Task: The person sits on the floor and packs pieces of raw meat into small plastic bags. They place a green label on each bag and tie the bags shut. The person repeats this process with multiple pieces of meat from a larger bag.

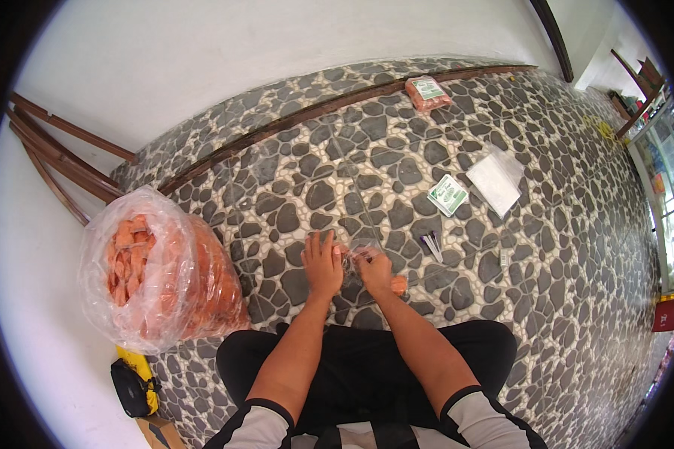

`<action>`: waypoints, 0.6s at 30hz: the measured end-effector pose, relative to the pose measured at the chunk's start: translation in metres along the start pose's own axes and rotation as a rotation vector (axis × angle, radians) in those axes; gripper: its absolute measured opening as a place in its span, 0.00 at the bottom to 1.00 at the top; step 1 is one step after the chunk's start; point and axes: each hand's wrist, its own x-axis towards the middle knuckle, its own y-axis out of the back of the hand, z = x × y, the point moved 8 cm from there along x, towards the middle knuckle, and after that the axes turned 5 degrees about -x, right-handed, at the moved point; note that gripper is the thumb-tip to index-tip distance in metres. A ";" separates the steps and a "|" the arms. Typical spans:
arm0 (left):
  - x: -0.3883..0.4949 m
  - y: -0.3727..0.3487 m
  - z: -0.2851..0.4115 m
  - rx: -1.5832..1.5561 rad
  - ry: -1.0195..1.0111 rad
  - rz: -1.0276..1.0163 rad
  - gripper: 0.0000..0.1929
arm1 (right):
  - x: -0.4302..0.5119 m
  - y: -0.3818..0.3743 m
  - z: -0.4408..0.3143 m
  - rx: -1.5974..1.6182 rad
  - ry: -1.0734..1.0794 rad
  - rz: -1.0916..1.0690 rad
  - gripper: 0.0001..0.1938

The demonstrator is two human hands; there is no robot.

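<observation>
My left hand lies palm down over the floor, fingers extended and slightly apart, its thumb side by some clear plastic and a small orange bit. With bent fingers my right hand pinches a clear plastic bag; what is under the fingers is hidden. Beside the right wrist sits a small orange piece that seems to be in clear plastic. To my left leans a large clear sack, its mouth open on many orange pieces.
Ahead to the right lie printed green-and-white labels, clear plastic bags, and several thin white sticks with purple ends. A labelled orange packet rests by a wooden strip. A black-and-yellow bag lies behind the sack.
</observation>
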 end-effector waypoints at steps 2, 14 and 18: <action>0.000 0.000 -0.005 0.054 0.038 0.002 0.24 | -0.002 -0.003 -0.002 -0.003 0.039 -0.027 0.13; -0.002 -0.003 0.008 0.186 -0.159 -0.086 0.22 | 0.006 -0.042 -0.003 -0.139 0.302 -0.305 0.17; 0.000 -0.002 0.002 0.073 -0.165 -0.075 0.22 | 0.010 -0.004 -0.016 -0.053 0.280 -0.365 0.15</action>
